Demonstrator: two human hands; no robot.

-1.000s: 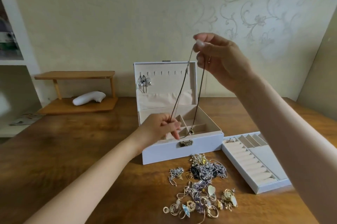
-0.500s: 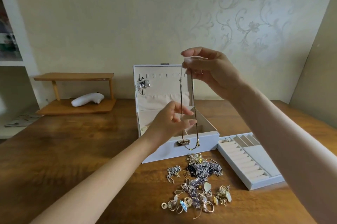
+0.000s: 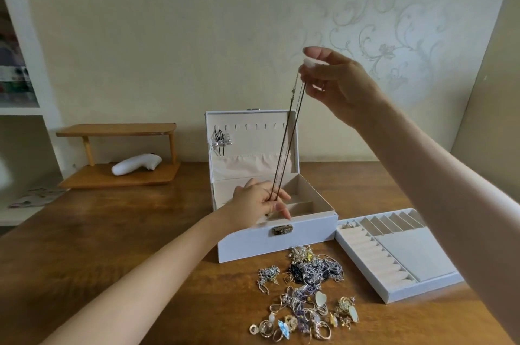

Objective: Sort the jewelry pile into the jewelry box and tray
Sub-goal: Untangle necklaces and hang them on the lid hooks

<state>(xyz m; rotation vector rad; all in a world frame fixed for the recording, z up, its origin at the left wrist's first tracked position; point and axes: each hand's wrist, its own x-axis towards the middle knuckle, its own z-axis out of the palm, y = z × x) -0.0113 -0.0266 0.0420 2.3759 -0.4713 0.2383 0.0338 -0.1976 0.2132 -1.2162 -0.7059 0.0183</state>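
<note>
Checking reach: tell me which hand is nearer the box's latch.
Left. The left hand is right by the latch, gripping the necklace low; the right hand pinches its top, high above.

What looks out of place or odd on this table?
Nothing damaged or spilled. The jewelry pile lies tangled before the open jewelry box; the tray lies outside it, to the right. The left hand and right hand hold a necklace taut.

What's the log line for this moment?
phase: necklace held taut over open box | right hand: pinches necklace top | left hand: grips lower end | pile: on table | tray: beside box
</note>
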